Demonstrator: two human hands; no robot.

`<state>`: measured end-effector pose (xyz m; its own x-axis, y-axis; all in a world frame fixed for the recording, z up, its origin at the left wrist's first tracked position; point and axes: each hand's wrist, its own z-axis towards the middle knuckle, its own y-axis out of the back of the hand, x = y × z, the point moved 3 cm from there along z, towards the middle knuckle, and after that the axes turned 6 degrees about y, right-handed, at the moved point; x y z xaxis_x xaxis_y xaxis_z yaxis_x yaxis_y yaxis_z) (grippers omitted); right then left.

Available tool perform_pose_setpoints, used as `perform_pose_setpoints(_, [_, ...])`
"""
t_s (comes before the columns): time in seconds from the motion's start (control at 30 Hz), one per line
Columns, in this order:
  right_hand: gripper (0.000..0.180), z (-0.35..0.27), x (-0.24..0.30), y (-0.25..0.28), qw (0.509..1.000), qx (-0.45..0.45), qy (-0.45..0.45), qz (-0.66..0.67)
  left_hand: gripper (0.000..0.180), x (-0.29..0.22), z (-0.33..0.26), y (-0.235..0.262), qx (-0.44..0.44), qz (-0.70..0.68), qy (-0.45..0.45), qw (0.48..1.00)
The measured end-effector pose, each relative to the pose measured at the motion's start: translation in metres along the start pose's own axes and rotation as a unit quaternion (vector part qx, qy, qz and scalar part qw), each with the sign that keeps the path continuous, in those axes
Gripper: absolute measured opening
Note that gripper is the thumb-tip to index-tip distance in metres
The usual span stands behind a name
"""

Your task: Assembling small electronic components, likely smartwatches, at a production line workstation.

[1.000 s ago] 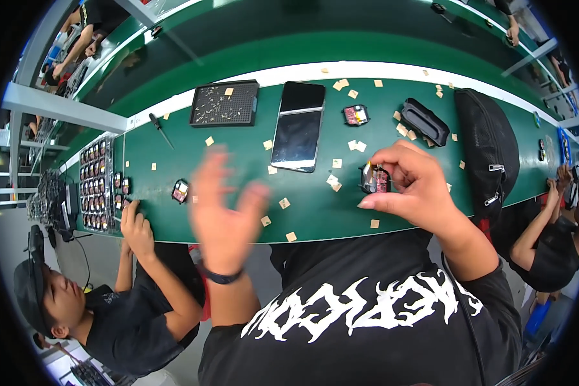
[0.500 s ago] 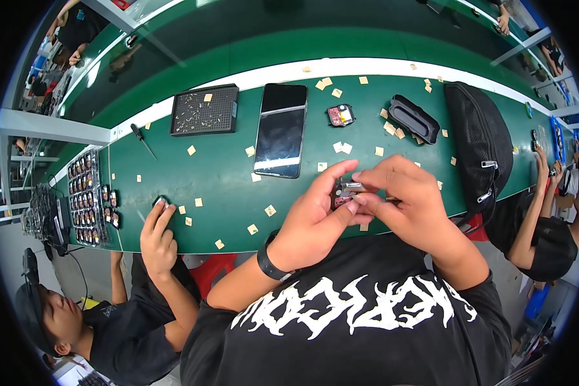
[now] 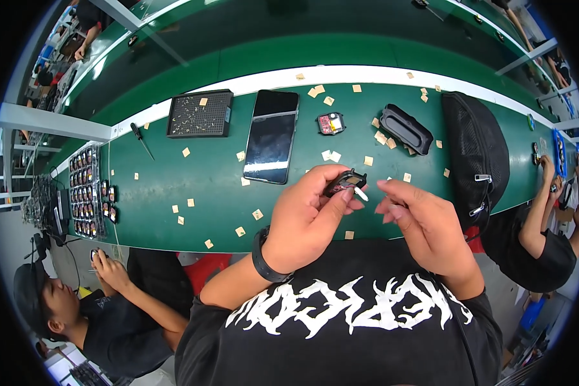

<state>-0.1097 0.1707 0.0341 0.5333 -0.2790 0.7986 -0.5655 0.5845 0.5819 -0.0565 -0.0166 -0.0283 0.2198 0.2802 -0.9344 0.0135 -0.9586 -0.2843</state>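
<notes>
My left hand (image 3: 310,215) holds a small black watch-like device (image 3: 345,182) over the near edge of the green table (image 3: 212,186). A small white strip (image 3: 361,193) sticks out at the device's right side, by my thumb. My right hand (image 3: 419,224) hovers just to the right of the device, fingers apart and holding nothing, its fingertips close to the white strip. A black band sits on my left wrist (image 3: 265,255).
On the table lie a black phone (image 3: 272,136), a black screw tray (image 3: 200,114), a second small device (image 3: 331,123), a black oblong case (image 3: 406,128), a black bag (image 3: 476,152), a screwdriver (image 3: 141,140) and several tan paper squares. People sit at left (image 3: 103,309) and right (image 3: 547,225).
My left hand came from the open air at left onto the device and now holds it. My right hand has let go and drawn slightly away to the right.
</notes>
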Motion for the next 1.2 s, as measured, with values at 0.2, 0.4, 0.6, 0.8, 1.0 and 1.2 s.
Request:
perform_pose_setpoints(0.2, [0.016,-0.006,-0.012,-0.005,0.985,-0.104,-0.048,0.127,0.026,-0.014,-0.006,-0.014,-0.016,0.074,-0.004,0.997])
perform_pose_setpoints(0.4, [0.016,-0.006,-0.009,-0.005,0.993,-0.054,-0.067,0.077,0.027,-0.021,-0.005,-0.025,-0.028,0.185,-0.092,0.978])
perform_pose_setpoints(0.6, [0.015,-0.018,-0.019,-0.006,0.984,-0.084,-0.119,0.105,0.03,-0.02,-0.006,-0.03,0.003,0.264,-0.149,0.953])
perform_pose_setpoints(0.8, [0.016,-0.026,-0.025,-0.007,0.978,-0.071,-0.113,0.16,0.034,-0.019,-0.006,-0.026,0.054,0.069,0.002,0.996])
perform_pose_setpoints(1.0, [0.022,-0.033,-0.028,-0.01,0.909,-0.205,-0.077,0.354,0.037,-0.023,-0.011,-0.028,0.062,0.015,0.046,0.997])
perform_pose_setpoints(1.2, [0.019,-0.017,-0.013,-0.001,0.973,-0.145,-0.059,0.17,0.038,-0.022,-0.014,-0.03,0.075,0.037,0.015,0.996])
